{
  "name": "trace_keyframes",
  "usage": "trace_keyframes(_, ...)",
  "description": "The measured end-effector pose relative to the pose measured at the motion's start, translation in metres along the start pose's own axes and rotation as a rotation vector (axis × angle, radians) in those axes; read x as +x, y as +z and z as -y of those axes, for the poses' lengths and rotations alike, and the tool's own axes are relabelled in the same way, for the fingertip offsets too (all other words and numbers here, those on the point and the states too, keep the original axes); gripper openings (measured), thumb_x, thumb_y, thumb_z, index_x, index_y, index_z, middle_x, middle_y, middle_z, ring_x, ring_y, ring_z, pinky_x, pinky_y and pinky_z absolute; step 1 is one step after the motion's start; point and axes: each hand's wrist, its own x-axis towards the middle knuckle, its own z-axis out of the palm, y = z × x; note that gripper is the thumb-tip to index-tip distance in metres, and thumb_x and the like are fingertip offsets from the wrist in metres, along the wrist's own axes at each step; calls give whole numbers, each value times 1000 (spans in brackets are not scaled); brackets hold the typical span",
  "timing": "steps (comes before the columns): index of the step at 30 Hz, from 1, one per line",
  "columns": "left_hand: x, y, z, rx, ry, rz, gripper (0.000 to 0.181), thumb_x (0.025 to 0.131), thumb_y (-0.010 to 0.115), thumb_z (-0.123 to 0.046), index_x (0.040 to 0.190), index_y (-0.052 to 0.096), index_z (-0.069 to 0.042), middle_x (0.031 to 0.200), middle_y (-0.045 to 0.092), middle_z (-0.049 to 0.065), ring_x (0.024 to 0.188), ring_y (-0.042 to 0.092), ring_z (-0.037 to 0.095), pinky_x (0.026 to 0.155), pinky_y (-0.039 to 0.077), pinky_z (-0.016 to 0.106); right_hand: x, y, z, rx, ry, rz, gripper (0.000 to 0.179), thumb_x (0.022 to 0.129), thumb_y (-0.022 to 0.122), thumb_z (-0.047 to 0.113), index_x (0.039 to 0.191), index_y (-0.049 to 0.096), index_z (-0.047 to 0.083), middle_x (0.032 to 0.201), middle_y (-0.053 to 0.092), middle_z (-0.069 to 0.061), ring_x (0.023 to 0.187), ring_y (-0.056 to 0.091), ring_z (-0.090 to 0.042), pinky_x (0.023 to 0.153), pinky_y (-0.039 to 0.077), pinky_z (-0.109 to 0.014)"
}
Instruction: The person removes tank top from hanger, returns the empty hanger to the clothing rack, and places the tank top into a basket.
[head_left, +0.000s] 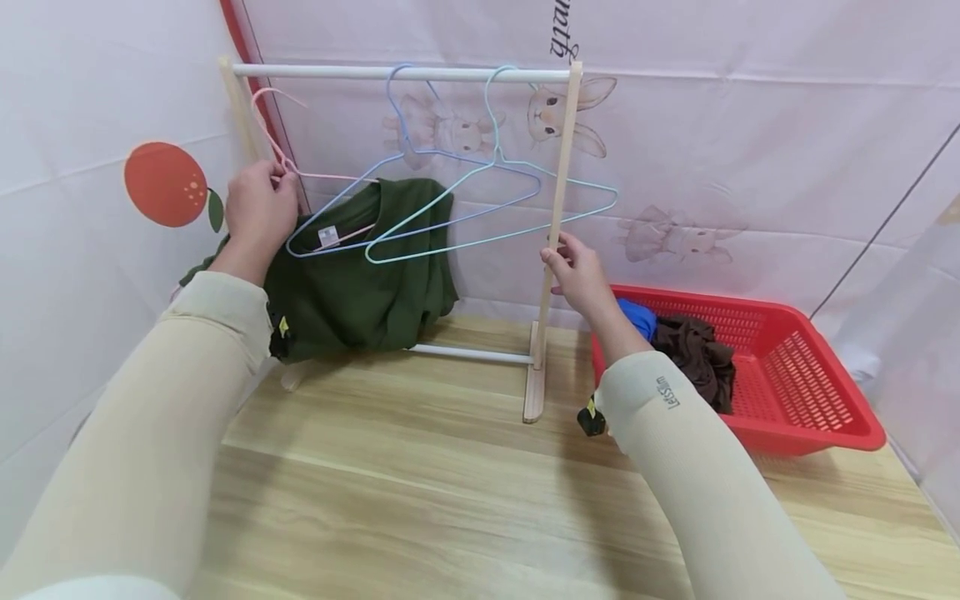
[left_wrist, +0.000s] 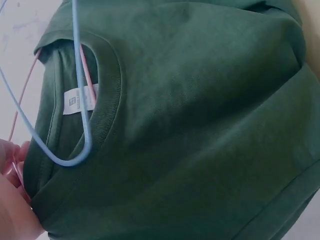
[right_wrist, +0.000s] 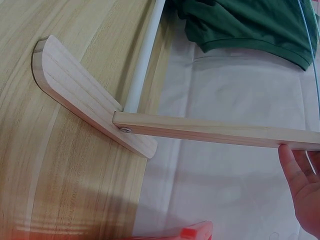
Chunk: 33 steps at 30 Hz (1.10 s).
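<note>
In the head view my left hand (head_left: 261, 204) grips a pink hanger (head_left: 333, 176) just below its hook. On that hanger hangs a dark green T-shirt (head_left: 360, 283), its neck label (left_wrist: 77, 100) showing in the left wrist view. The pink hook sits a little below the top rail (head_left: 322, 72) of a small clothes rack. My right hand (head_left: 581, 271) holds the rack's right wooden post (head_left: 564, 158) between thumb and fingers. A blue hanger (head_left: 450, 221) and a mint green hanger (head_left: 495, 162) hang from the rail, partly in front of the shirt.
A red plastic basket (head_left: 795, 329) stands right of the rack, with brown cloth (head_left: 693, 354) and blue cloth (head_left: 637, 317) inside. The rack's wooden foot (right_wrist: 75, 85) rests on the wood-grain table (head_left: 420, 483). Printed fabric walls (head_left: 750, 150) close off the back and sides.
</note>
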Motion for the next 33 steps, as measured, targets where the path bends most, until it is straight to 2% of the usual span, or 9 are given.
trace_keyframes(5,-8,3,11,-67,-60,37,45,103,40,-42,130,58,-10,123,59,12,108,54,24,92,49,38,0,0,0,-1,-9,-4,48,101,56,27,145,45,12,125,61,-18,112,57,-29,84,54,-54)
trace_keyframes(10,-18,3,21,-117,-107,52,48,101,42,-46,130,57,-12,115,60,7,101,56,19,87,50,32,0,1,0,8,-8,3,50,100,56,28,146,44,11,125,60,-19,113,57,-29,84,54,-54)
trace_keyframes(18,-34,3,34,-184,-161,65,52,100,42,-51,132,59,-14,116,58,6,105,50,19,94,50,34,-1,-1,0,11,-1,4,51,100,57,29,146,44,11,125,60,-17,114,57,-29,85,55,-53)
trace_keyframes(27,-52,7,51,-187,-100,30,48,101,41,-48,121,61,-8,101,61,5,92,51,14,80,47,26,-1,-1,1,19,7,8,50,100,57,29,146,44,13,124,61,-16,112,57,-28,85,55,-52)
trace_keyframes(33,-65,9,60,-207,-106,35,50,100,42,-51,121,62,-9,102,63,7,93,51,15,80,47,25,-2,-3,6,-8,20,10,51,100,57,28,147,44,12,127,60,-17,113,57,-29,89,54,-51)
